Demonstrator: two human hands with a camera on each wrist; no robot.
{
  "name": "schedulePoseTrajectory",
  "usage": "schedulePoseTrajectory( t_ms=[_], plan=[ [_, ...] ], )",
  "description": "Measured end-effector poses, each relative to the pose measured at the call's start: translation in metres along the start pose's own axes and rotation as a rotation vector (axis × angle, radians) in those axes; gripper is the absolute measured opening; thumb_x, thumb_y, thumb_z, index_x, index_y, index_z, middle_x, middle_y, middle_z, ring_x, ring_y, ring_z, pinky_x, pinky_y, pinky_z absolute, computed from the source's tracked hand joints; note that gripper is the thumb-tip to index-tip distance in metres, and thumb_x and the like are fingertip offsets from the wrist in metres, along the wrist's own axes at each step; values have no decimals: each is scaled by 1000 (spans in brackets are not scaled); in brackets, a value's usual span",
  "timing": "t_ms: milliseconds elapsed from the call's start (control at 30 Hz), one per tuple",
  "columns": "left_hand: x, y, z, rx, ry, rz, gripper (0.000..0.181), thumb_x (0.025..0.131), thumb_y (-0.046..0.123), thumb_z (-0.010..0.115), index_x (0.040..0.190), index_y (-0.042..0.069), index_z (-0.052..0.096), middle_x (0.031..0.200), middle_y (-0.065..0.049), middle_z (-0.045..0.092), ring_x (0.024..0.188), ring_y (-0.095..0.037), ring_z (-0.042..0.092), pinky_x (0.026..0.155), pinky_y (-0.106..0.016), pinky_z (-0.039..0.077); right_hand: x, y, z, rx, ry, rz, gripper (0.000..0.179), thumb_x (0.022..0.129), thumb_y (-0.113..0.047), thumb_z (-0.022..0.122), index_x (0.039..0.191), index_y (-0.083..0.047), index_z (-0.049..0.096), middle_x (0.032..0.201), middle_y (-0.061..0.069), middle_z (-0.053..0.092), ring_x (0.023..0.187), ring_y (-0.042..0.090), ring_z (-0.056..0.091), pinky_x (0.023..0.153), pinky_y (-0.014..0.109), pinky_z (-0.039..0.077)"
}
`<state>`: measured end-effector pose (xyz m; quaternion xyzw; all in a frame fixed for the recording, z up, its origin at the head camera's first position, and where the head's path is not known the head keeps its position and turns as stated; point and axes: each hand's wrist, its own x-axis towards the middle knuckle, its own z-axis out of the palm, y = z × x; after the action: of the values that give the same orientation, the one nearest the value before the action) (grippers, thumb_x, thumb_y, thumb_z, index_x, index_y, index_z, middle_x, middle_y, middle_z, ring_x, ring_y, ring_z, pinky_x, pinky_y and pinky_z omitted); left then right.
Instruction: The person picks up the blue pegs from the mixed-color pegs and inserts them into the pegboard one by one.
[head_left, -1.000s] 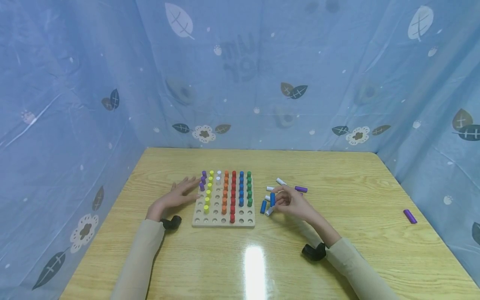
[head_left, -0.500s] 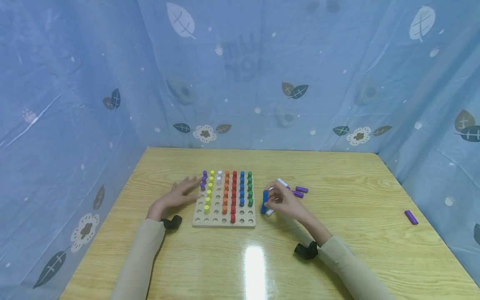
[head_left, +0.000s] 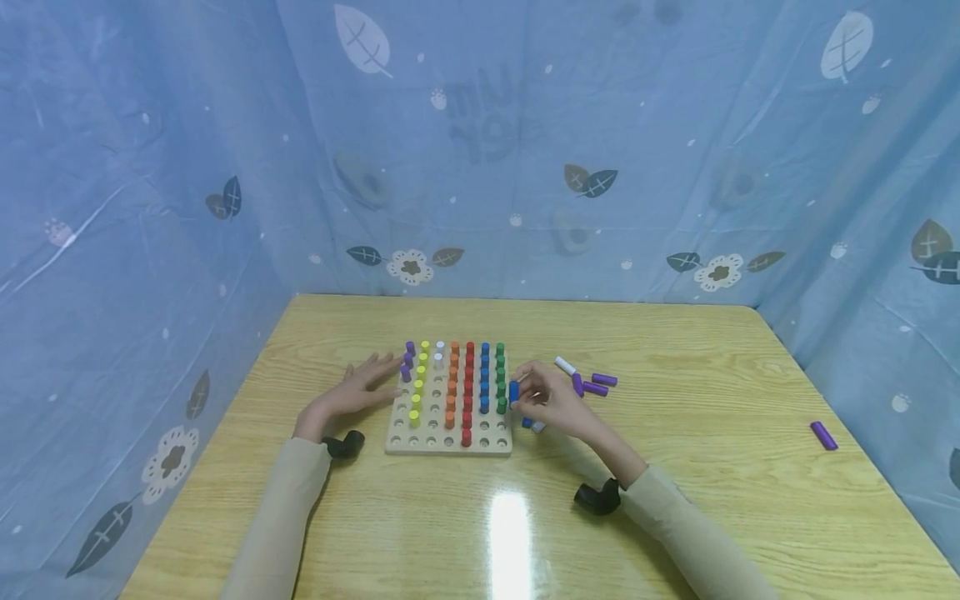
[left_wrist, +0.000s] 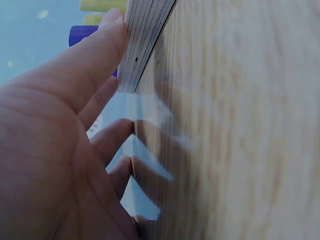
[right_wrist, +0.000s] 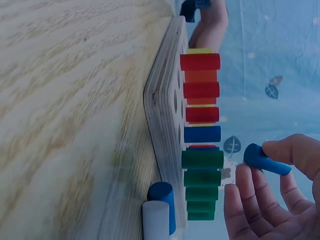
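Colored pegs stand in columns on a wooden pegboard [head_left: 450,452]. My left hand [head_left: 352,397] lies along the board's left side with fingers spread. Its thumb and index fingertips touch the board's edge [left_wrist: 145,40], close to the purple pegs [head_left: 406,374]. Between thumb and fingertips, my right hand [head_left: 558,404] pinches a blue peg [right_wrist: 267,161]. It holds that peg above the table, just off the board's right side, beside the green pegs [head_left: 501,392]. Bare holes show in the lower right of the board.
Under the right hand lie a loose blue peg [right_wrist: 161,192] and a white peg [right_wrist: 156,217], partly hidden in the head view. Another white peg [head_left: 565,366] and several purple pegs [head_left: 595,389] lie farther right. One purple peg [head_left: 823,436] sits near the table's right edge.
My right hand has carried the blue peg left from the loose pegs to the board's right edge. Purple pegs it covered now show. The left hand stays in place.
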<state>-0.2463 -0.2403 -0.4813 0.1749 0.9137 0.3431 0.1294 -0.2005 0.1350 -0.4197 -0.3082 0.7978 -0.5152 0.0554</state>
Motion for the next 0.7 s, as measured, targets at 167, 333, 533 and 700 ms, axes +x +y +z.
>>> schedulePoseTrajectory(
  t_ms=[167,333,533,700],
  plan=[
    [0,-1,0,-4,2,-1,69,89,49,53,148,28,22,156,-8,8,143,-31,-7,108,-57,-18,5,12,7,-29,-9,-20,34,81,6,64,113,5,50,88,21,62,77,25,61,66,35,55],
    [0,-1,-1,1,-7,-8,70,89,50,53,148,28,21,156,-7,7,143,-30,-7,108,-57,-18,9,30,11,-113,-35,-28,33,84,-5,66,116,-4,55,94,13,65,83,17,62,72,28,55],
    [1,0,-1,-9,-16,-32,71,88,53,53,148,31,20,157,-4,7,143,-26,-8,109,-55,-18,10,29,16,-167,-50,-50,25,85,-13,66,109,-12,58,91,1,66,81,12,63,71,24,55],
    [1,-1,-2,-12,-14,-31,71,88,52,53,148,31,21,157,-4,7,143,-26,-8,109,-55,-18,13,27,20,-149,-57,-47,21,85,-12,67,105,-7,60,93,6,66,83,15,63,71,26,54]
  ],
)
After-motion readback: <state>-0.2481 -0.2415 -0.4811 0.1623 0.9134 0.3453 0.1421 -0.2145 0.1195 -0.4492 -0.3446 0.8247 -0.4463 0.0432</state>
